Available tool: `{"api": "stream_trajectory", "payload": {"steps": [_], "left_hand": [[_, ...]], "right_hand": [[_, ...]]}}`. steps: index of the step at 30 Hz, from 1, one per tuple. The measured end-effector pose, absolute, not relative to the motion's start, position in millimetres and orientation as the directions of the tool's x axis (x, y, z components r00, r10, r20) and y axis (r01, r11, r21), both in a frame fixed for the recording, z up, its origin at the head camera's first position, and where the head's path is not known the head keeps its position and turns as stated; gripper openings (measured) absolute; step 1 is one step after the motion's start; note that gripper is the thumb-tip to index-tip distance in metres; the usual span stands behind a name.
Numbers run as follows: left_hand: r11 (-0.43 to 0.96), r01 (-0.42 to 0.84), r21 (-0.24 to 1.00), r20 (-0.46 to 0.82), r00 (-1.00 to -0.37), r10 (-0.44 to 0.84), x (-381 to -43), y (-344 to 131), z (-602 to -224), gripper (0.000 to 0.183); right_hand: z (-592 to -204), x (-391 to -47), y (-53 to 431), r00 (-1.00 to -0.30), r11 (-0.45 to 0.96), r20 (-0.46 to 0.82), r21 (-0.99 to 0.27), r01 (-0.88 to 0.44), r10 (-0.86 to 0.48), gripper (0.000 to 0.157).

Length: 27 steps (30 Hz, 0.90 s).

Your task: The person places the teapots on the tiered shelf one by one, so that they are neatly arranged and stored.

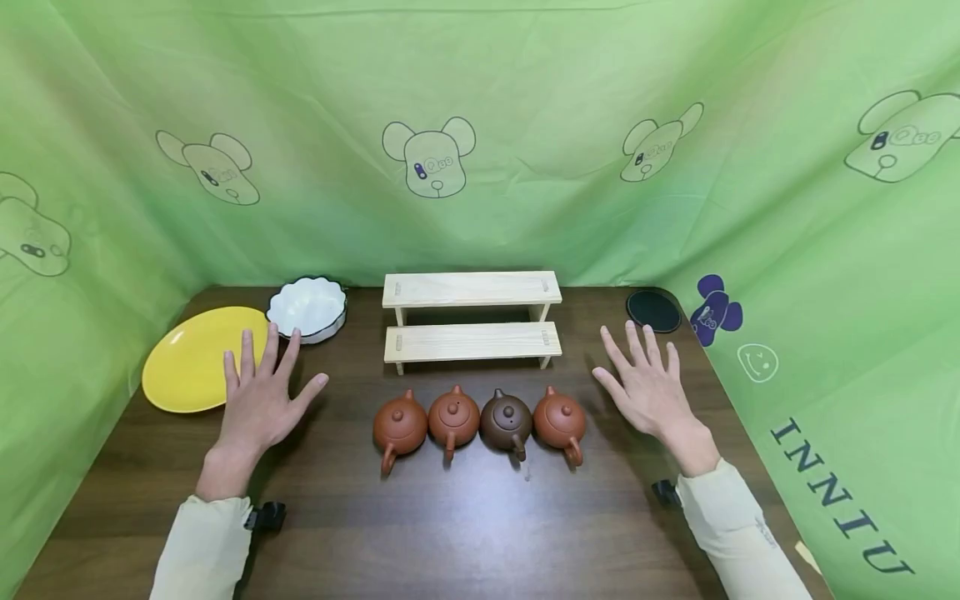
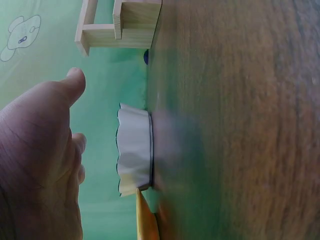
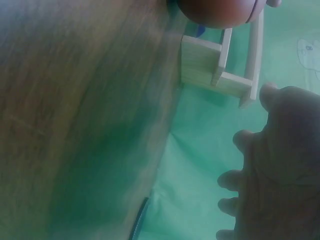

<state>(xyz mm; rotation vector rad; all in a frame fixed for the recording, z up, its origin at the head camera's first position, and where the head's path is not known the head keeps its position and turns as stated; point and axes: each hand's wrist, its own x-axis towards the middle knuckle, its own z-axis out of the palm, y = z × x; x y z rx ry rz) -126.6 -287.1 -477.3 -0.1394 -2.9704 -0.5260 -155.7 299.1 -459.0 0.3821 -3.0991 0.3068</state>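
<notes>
Both hands are spread with nothing in them. My left hand (image 1: pixel 258 408) hovers over the table's left side, its fingertips overlapping the yellow oval plate (image 1: pixel 180 367) and the scalloped white bowl (image 1: pixel 307 307) in the head view. On the right, my right hand (image 1: pixel 648 387) is held out below the black round coaster (image 1: pixel 654 311). Between the hands stand small lidded teapots in a row: a reddish-brown one (image 1: pixel 400 425), a second reddish one (image 1: pixel 453 417), a dark brown one (image 1: pixel 506 421) and another reddish one (image 1: pixel 559 418). Their handles point towards me.
Behind the teapots stands a two-step pale wooden rack (image 1: pixel 472 342), its upper step at the back. Green cloth (image 1: pixel 480 225) printed with bear faces hangs along the back and both sides of the brown wooden table (image 1: pixel 450 533).
</notes>
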Motion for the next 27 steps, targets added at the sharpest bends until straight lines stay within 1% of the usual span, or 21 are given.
{"api": "stream_trajectory", "payload": {"steps": [8, 14, 21, 27], "left_hand": [[0.934, 0.115, 0.338, 0.139, -0.988, 0.071, -123, -282, -479, 0.094], [0.909, 0.149, 0.388, 0.144, -0.984, 0.100, -121, -274, -481, 0.089], [0.803, 0.214, 0.557, 0.135, -0.977, 0.166, -118, -255, -485, 0.079], [0.678, 0.246, 0.692, 0.166, -0.969, 0.183, -123, -236, -490, 0.072]], "right_hand": [[-463, -151, 297, -0.966, 0.949, 0.046, -0.179, -0.259, -0.255, 0.073], [-467, -145, 294, -0.959, 0.942, 0.087, -0.182, -0.283, -0.271, 0.070], [-474, -132, 292, -0.947, 0.930, 0.142, -0.197, -0.311, -0.287, 0.067], [-480, -126, 285, -0.937, 0.913, 0.195, -0.238, -0.332, -0.290, 0.066]]}}
